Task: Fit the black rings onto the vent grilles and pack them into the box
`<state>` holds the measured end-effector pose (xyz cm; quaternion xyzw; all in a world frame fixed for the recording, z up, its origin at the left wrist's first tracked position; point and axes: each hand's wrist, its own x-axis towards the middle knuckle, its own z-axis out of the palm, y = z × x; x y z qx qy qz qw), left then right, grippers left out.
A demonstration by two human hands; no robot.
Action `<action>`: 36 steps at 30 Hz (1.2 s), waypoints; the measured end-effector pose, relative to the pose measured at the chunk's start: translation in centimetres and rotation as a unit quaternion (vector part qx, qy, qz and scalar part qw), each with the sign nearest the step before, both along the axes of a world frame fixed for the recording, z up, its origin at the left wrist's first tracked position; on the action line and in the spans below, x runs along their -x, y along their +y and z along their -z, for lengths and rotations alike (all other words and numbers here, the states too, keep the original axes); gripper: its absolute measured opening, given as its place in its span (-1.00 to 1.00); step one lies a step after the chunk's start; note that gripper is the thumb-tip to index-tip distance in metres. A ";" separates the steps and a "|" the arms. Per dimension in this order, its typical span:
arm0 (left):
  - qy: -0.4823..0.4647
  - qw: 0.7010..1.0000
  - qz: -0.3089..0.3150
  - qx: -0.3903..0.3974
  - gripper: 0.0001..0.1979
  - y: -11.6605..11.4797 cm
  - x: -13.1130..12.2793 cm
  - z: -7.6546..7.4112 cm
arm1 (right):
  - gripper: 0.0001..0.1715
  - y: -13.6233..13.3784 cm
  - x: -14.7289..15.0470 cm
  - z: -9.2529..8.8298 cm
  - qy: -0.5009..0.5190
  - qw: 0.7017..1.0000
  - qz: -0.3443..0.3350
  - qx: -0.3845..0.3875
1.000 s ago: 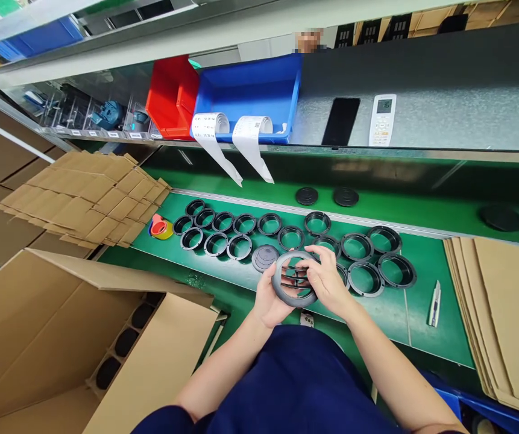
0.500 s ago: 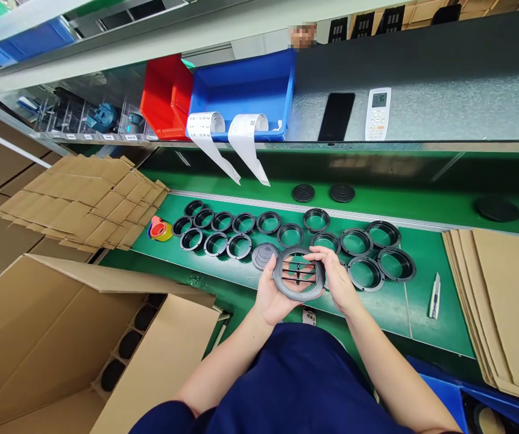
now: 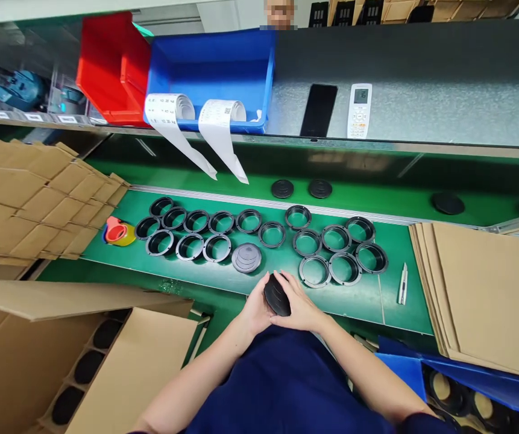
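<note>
A round black air vent is held in front of my body at the bench's near edge, tilted so that its ridged face shows. My left hand is closed around its left side. My right hand grips it from the right, its fingers over the upper rim. Just beyond, a grey-black ridged disc lies flat on the green bench. Several open black rings stand left of it, and several more black rings are on the right.
A utility knife lies near the stacked cardboard sheets. An open carton holding black round parts stands at lower left. Overhead, a shelf edge bears a blue bin, a phone and a remote control.
The vent showed open slats with gaps; now its ridged face looks closed. Both hands have tilted it and drawn it towards my body. My view has shifted to the right.
</note>
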<state>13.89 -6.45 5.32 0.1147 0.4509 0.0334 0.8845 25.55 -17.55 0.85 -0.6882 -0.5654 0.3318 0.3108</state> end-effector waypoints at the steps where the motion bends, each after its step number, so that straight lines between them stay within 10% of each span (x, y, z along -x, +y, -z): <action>1: -0.004 1.000 0.024 -0.001 -0.42 0.2 -0.1 0.2 | 0.37 0.0 -0.5 0.6 -0.005 0.999 0.033 0.006; 7: 0.028 0.996 0.065 -0.048 -0.38 2.2 0.8 1.8 | 0.36 -0.5 -5.4 5.7 -0.278 0.912 0.295 0.060; 14: 0.049 0.996 0.054 -0.045 -0.54 3.2 3.0 2.6 | 0.38 -0.2 -3.7 9.6 -0.313 0.914 0.234 0.111; 23: 0.113 0.993 0.003 -0.043 -0.65 5.1 4.7 2.5 | 0.01 2.5 -2.3 6.1 -0.321 0.924 0.204 0.045; 29: 0.138 0.990 -0.023 -0.014 -0.72 6.2 5.2 3.1 | -0.19 3.3 -2.1 8.3 -0.332 0.931 0.151 0.017; 32: 0.129 0.991 -0.041 -0.006 -0.72 7.2 5.7 3.2 | -0.25 7.7 -5.0 7.9 -0.280 0.935 0.219 -0.010; 36: 0.151 0.987 -0.061 0.013 -0.69 9.3 6.9 3.5 | -0.61 20.6 -13.8 5.1 0.038 0.920 0.389 -0.027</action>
